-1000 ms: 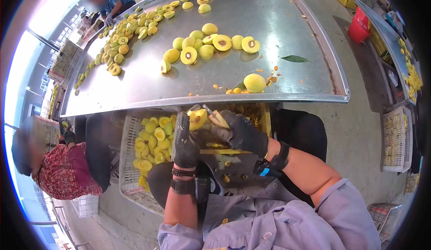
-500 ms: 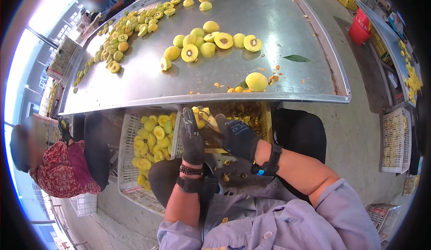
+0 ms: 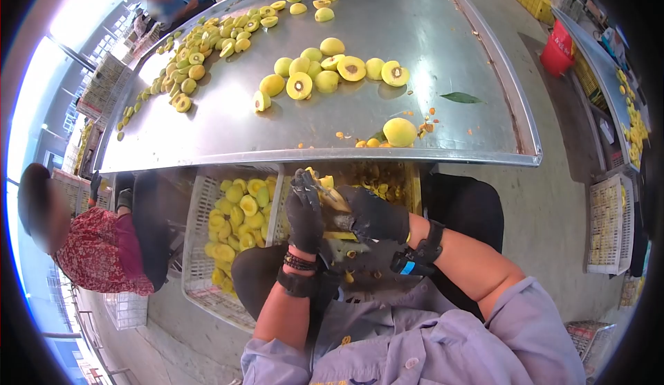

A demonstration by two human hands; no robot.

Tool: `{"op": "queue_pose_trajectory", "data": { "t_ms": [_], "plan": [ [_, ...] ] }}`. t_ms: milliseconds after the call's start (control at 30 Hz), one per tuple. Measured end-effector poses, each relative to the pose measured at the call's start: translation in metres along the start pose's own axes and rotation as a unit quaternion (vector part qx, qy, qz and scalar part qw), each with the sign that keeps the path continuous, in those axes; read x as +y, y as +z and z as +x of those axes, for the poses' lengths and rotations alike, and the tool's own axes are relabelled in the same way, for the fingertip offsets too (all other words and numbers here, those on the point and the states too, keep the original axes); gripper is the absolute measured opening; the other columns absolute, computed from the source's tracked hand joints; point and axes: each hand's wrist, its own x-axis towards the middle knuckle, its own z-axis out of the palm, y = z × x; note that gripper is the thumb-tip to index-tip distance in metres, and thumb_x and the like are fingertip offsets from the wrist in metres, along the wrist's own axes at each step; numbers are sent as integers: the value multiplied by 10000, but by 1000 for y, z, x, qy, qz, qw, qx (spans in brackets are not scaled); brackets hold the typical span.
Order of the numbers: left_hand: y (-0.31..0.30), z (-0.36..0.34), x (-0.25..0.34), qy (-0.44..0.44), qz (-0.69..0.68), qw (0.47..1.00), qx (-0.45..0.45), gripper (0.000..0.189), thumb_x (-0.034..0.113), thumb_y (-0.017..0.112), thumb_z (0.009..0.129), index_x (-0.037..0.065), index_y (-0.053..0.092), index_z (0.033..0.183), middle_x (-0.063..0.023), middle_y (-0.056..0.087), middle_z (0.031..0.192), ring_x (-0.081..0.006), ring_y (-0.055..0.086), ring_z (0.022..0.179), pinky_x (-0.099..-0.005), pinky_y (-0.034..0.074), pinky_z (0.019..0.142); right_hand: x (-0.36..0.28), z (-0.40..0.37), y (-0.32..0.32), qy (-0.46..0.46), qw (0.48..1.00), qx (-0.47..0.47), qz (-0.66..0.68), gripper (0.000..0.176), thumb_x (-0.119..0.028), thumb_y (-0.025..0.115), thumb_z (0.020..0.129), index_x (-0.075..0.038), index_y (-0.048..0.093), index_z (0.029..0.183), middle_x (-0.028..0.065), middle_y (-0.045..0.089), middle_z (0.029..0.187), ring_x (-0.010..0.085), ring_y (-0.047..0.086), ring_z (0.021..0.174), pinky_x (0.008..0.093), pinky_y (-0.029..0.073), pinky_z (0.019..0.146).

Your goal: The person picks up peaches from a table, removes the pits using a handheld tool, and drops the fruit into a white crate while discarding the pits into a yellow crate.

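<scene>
My left hand [image 3: 304, 212], in a dark glove, is closed around a yellow fruit piece [image 3: 324, 179] just below the table's front edge. My right hand [image 3: 377, 213], also gloved, grips a tool with a light wooden handle [image 3: 335, 198], whose tip touches the fruit. Under my hands is a yellow crate [image 3: 411, 191] with fruit scraps in it. To the left, a white crate [image 3: 195, 212] holds many yellow fruit halves [image 3: 238, 208]. Fruit halves [image 3: 351, 69] also lie cut side up and cut side down on the metal table [image 3: 415, 32].
A co-worker in a red patterned top [image 3: 97, 246] sits at the left; another person in blue [image 3: 180, 1] is at the table's far left. A red bucket [image 3: 557, 49] and a white crate [image 3: 609, 226] stand at the right. A green leaf [image 3: 461, 98] lies on the table.
Both my hands have shifted slightly right and down, the right one now turned more over the tool. The co-worker at the left has changed pose, their hands now farther apart.
</scene>
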Motion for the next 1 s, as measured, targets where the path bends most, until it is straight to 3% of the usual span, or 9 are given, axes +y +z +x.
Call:
{"op": "queue_pose_trajectory", "data": {
  "t_ms": [133, 300, 400, 500, 633, 833, 900, 967, 1000],
  "plan": [
    [-2, 4, 17, -95, -76, 992, -19, 375, 193, 373, 967, -63, 476, 1223, -235, 557, 1144, -339, 530, 1072, -385, 408, 922, -13, -1, -9, 144, 968, -88, 186, 216, -177, 577, 880, -35, 524, 1035, 20, 564, 742, 92, 536, 601, 253, 438, 542],
    [8, -7, -6, 40, 19, 999, -18, 354, 163, 405, 970, -45, 441, 1255, -146, 541, 1170, -212, 528, 1039, -322, 415, 919, -15, -6, -12, 295, 880, -99, 360, 175, -183, 572, 888, -65, 532, 1010, -18, 511, 657, 33, 449, 462, 190, 371, 426],
    [4, -3, 14, -54, -97, 993, -40, 375, 171, 404, 974, -31, 400, 1290, -122, 520, 1188, -184, 513, 1057, -314, 413, 935, -19, -12, -17, 311, 860, -111, 389, 164, -185, 607, 859, -55, 568, 950, -14, 526, 693, 66, 486, 582, 223, 406, 520],
    [10, -3, 14, -153, -239, 958, -37, 393, 201, 404, 980, -13, 383, 1309, -101, 512, 1192, -163, 511, 1059, -307, 426, 932, -13, -13, -10, 146, 957, -85, 236, 173, -184, 572, 892, -56, 530, 1001, -14, 516, 660, 48, 458, 461, 197, 380, 428],
    [-2, 2, 33, -159, -318, 924, -140, 427, 283, 404, 982, 25, 381, 1322, -96, 507, 1200, -157, 525, 1042, -304, 458, 894, -16, -14, -13, 270, 881, -95, 376, 141, -170, 564, 898, -63, 517, 976, -23, 499, 660, 47, 451, 469, 192, 367, 414],
    [-12, 20, 29, -356, -499, 790, -22, 388, 318, 402, 978, 10, 510, 1189, -81, 581, 1062, -146, 590, 881, -253, 513, 761, -19, -14, -37, 252, 841, -62, 475, 195, -204, 583, 878, -56, 505, 979, -12, 490, 646, 64, 465, 480, 207, 380, 437],
    [-20, 22, 36, -318, -452, 834, 18, 353, 315, 461, 956, 10, 555, 1107, -55, 609, 946, -132, 601, 773, -245, 522, 688, 0, -16, -39, 243, 960, -96, 104, 213, -213, 550, 884, -42, 511, 1004, 65, 579, 707, 174, 577, 568, 304, 460, 510],
    [-30, 19, 15, -244, -380, 892, 1, 320, 279, 497, 945, 12, 552, 1112, -57, 605, 943, -138, 600, 776, -252, 523, 687, 43, -38, -28, 153, 891, -236, -355, 231, -220, 518, 869, -60, 528, 1036, 151, 632, 829, 306, 627, 760, 412, 485, 645],
    [-32, 20, -2, -100, -163, 981, -42, 285, 216, 497, 943, 4, 543, 1128, -67, 593, 966, -147, 594, 809, -255, 523, 697, 58, -44, -19, 203, 884, -229, -353, 242, -218, 511, 854, -81, 536, 1052, 171, 624, 880, 339, 610, 823, 434, 476, 689]
  ]
}}
